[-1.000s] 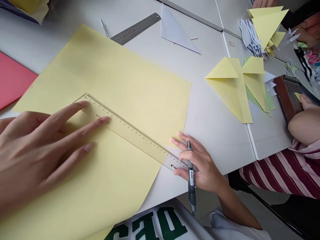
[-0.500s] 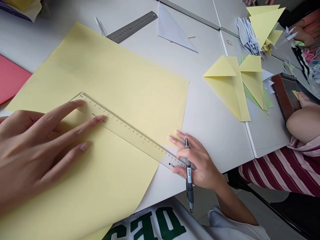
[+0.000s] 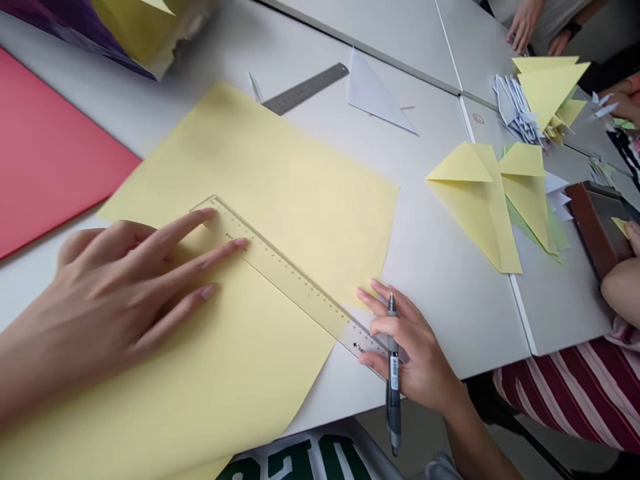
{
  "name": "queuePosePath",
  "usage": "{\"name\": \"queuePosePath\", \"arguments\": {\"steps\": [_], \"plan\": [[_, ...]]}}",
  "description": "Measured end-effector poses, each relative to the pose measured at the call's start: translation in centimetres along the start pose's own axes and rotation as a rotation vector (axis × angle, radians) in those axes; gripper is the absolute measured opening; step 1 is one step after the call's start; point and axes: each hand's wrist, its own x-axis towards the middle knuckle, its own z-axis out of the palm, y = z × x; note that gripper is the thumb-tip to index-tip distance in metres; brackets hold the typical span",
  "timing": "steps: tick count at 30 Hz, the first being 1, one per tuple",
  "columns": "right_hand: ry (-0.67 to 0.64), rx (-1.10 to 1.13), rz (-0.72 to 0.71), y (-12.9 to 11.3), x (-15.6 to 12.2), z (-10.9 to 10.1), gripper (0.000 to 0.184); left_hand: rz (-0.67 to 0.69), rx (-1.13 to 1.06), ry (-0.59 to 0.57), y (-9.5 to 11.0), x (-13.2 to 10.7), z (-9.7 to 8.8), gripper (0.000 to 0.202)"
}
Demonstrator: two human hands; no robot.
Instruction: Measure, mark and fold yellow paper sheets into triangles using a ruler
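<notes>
A large yellow paper sheet (image 3: 310,180) lies on the table in the head view. Across it runs a clear plastic ruler (image 3: 295,283) at a slant, its right end past the sheet's edge. My left hand (image 3: 135,280) has its fingers spread, two fingertips pressing on the ruler's upper left end. At the other end, my right hand (image 3: 415,347) grips a grey and black pen (image 3: 393,400) among its fingers. That hand's thumb and forefinger are at the ruler's sides, and its outer fingertips are at the sheet's edge.
Red sheets (image 3: 55,153) lie at left, below a purple and yellow bag (image 3: 130,33). Further back are a metal ruler (image 3: 307,88) and a folded white paper (image 3: 377,97). Folded yellow papers (image 3: 475,207) and a brown box (image 3: 595,227) sit at right, near other people's hands (image 3: 525,27).
The camera view has shifted, so everything appears farther right and mostly lower, with more of the red sheets and bag in sight. Both hands keep their places on the ruler.
</notes>
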Motion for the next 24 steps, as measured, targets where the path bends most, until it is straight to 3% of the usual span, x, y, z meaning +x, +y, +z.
{"name": "queuePosePath", "arguments": {"steps": [11, 14, 18, 21, 24], "plan": [[0.005, -0.032, -0.025, 0.3, -1.1, 0.8, 0.02, 0.028, 0.007, 0.008, 0.4, -0.7, -0.4, 0.052], [0.109, 0.047, -0.015, 0.0, -0.6, 0.2, 0.02, 0.017, 0.001, -0.022, 0.5, -0.8, -0.4, 0.051], [0.396, 0.479, 0.058, -1.3, 2.9, -1.3, 0.044, 0.021, 0.023, 0.021, 0.3, -0.7, 0.2, 0.05], [0.317, 0.808, 0.195, -1.7, 7.1, -1.4, 0.033, 0.035, 0.027, 0.053, 0.1, -0.7, 0.7, 0.052], [0.205, 0.936, 0.317, -1.4, 9.9, -0.2, 0.03, 0.038, 0.038, 0.066, 0.1, -0.5, 0.7, 0.055]]}}
